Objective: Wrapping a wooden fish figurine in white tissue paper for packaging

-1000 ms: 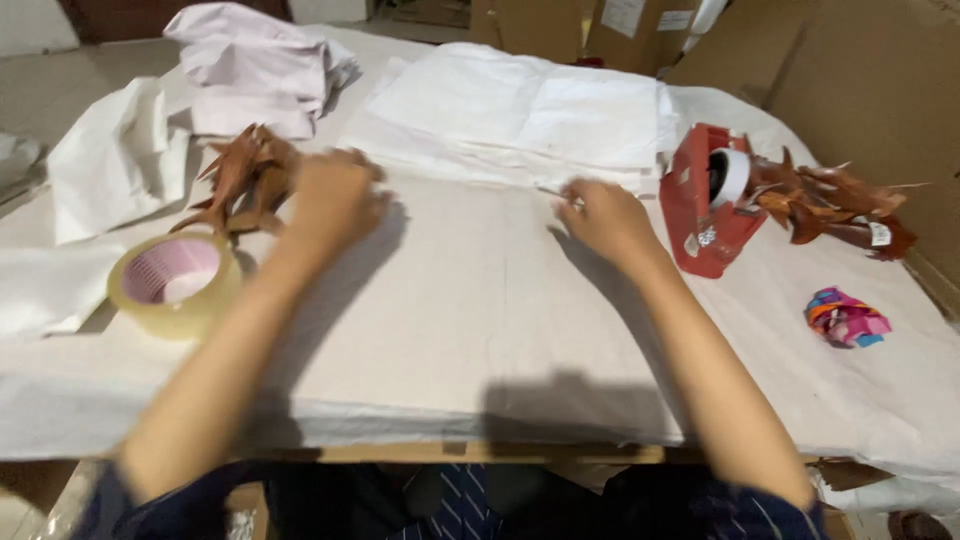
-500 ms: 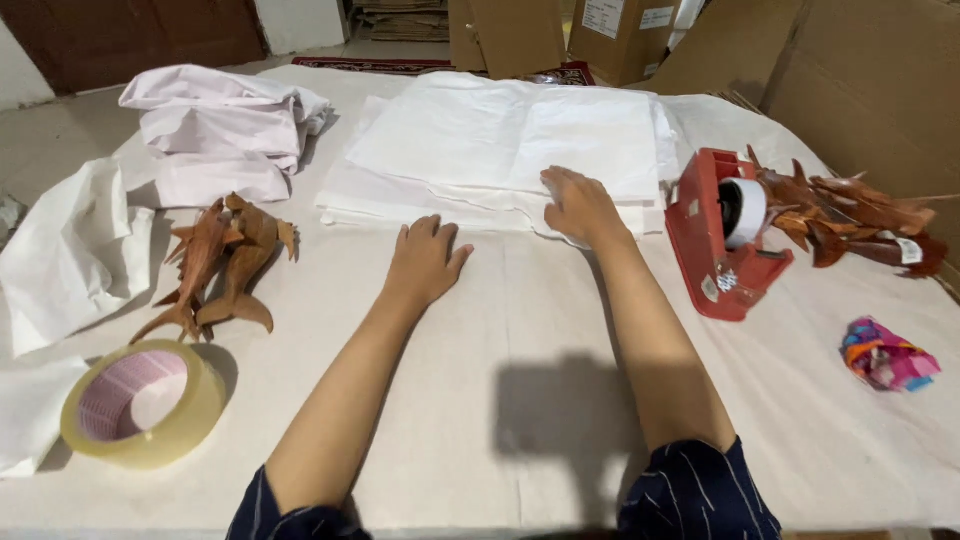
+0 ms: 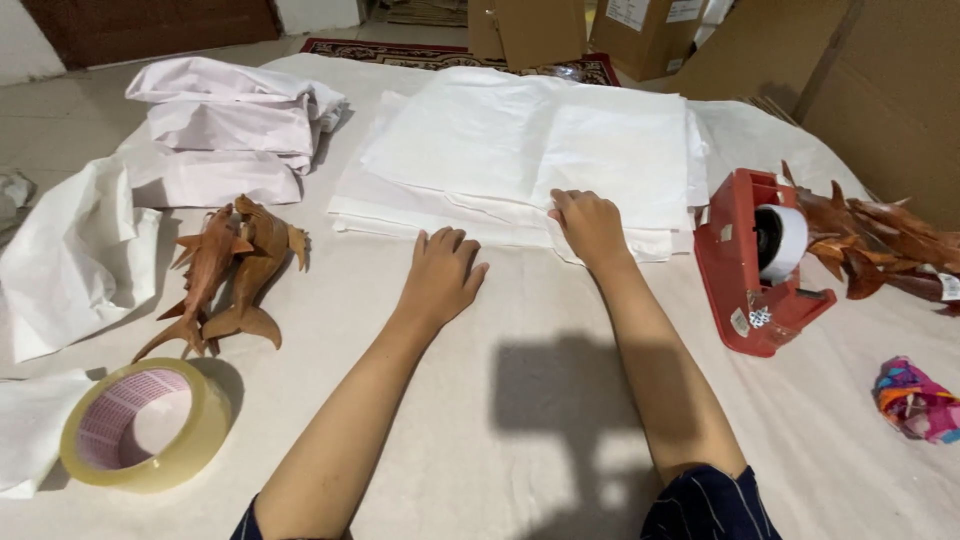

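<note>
Closest is a roll of clear tape. Next to it lie two wooden fish. The left hand lies flat on the worktop, fingers spread, holding nothing. The right hand presses on the near edge of the stack of white paper sheets, just past it. The paper looks thin, light and floppy, so lift one sheet by its corner. A red tape dispenser sits right.
</note>
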